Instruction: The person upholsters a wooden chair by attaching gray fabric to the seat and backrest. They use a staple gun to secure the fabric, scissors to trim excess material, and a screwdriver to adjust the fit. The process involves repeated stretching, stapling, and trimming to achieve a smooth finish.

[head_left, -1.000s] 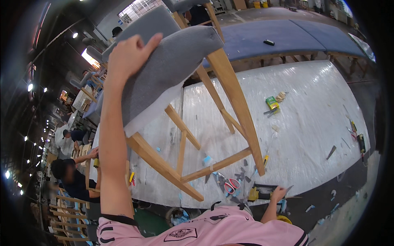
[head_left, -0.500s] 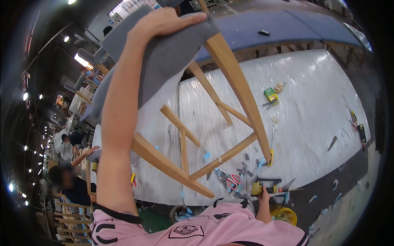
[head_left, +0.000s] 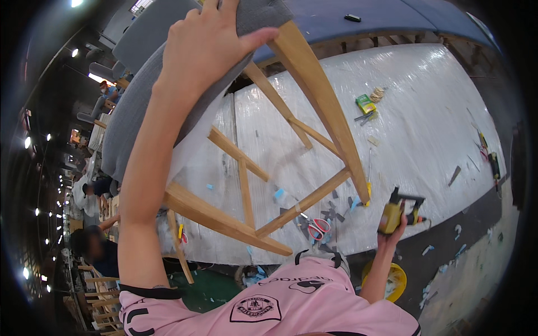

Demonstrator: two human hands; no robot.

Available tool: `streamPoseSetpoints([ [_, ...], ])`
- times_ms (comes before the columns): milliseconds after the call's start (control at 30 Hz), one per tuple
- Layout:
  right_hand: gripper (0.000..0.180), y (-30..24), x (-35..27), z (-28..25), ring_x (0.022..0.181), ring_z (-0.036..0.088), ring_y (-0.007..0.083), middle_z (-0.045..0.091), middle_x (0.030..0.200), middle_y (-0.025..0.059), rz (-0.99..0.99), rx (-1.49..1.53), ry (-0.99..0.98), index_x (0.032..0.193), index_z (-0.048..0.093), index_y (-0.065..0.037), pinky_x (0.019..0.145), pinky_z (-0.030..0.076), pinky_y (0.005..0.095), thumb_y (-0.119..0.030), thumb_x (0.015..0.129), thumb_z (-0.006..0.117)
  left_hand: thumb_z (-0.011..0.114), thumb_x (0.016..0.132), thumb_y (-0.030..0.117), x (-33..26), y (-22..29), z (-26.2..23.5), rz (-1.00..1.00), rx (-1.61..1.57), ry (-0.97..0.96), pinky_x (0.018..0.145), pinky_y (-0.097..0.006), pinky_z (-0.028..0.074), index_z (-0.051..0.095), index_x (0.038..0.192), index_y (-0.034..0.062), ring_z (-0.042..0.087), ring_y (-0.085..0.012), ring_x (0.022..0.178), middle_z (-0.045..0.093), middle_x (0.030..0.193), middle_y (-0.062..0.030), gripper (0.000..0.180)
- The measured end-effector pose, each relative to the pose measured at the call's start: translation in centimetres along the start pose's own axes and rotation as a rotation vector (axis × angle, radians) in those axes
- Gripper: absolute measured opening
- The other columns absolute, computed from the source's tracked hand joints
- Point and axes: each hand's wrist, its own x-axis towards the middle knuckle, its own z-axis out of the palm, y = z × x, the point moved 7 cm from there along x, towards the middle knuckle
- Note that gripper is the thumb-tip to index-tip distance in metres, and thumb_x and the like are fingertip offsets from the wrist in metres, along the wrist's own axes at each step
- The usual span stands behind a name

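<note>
My left hand (head_left: 204, 50) grips the grey upholstered edge of a wooden-legged chair (head_left: 131, 112), its thumb stretched toward the top of one leg. The chair is tilted, and its light wooden legs (head_left: 319, 89) and crossbars point toward me over the table. What the fingertips press on is hidden behind the fabric. My right hand (head_left: 397, 231) is closed round a yellow and black staple gun (head_left: 390, 218), held up over the table's near right edge, apart from the chair. Red-handled scissors (head_left: 318, 229) lie beside the chair's lower crossbar.
A film-wrapped table (head_left: 426, 140) spreads under the chair, with a green-yellow box (head_left: 365, 105) and dark and blue scraps on it. Behind stands a blue-covered table (head_left: 386, 22). A yellow bucket (head_left: 400, 283) is below my right arm. Another person (head_left: 101, 252) is at the left.
My right hand has raised the staple gun from the table's near edge, up and to the right. The chair, still in my left hand, has shifted slightly left and up in view.
</note>
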Motion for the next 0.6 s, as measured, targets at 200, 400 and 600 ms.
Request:
streamPoseSetpoints([
  [200, 0.056, -5.6, 3.3, 15.5, 0.130, 0.057, 0.0282, 0.055, 0.143, 0.0118, -0.467, -0.036, -0.208, 0.152, 0.042, -0.025, 0.102, 0.052, 0.0460, -0.025, 0.099, 0.060, 0.060, 0.092, 0.068, -2.3, 1.9, 1.3, 0.207, 0.329, 0.349, 0.089, -0.047, 0.056, 0.048, 0.151, 0.0139, 0.068, -0.0381, 0.110, 0.064, 0.133, -0.0192, 0.081],
  [400, 0.028, -5.8, -3.2, 32.5, 0.131, 0.055, 0.0385, 0.055, 0.132, 0.0195, -1.214, -0.274, -0.644, 0.101, 0.050, -0.016, 0.113, 0.041, 0.0563, -0.003, 0.086, 0.070, 0.071, 0.089, 0.053, -3.0, 3.6, 0.5, 0.185, 0.309, 0.237, 0.093, -0.048, 0.052, 0.038, 0.155, 0.0146, 0.062, -0.0378, 0.117, 0.056, 0.141, -0.0191, 0.083],
  [600, 0.026, 0.3, -4.6, 38.2, 0.110, 0.066, 0.0257, 0.067, 0.114, 0.0145, -1.064, -0.482, -0.953, 0.100, 0.061, -0.011, 0.094, 0.053, 0.0401, -0.006, 0.081, 0.078, 0.085, 0.079, 0.033, -4.3, 5.7, 0.2, 0.159, 0.284, 0.236, 0.097, -0.052, 0.047, 0.032, 0.157, 0.0152, 0.056, -0.0380, 0.124, 0.051, 0.142, -0.0188, 0.096],
])
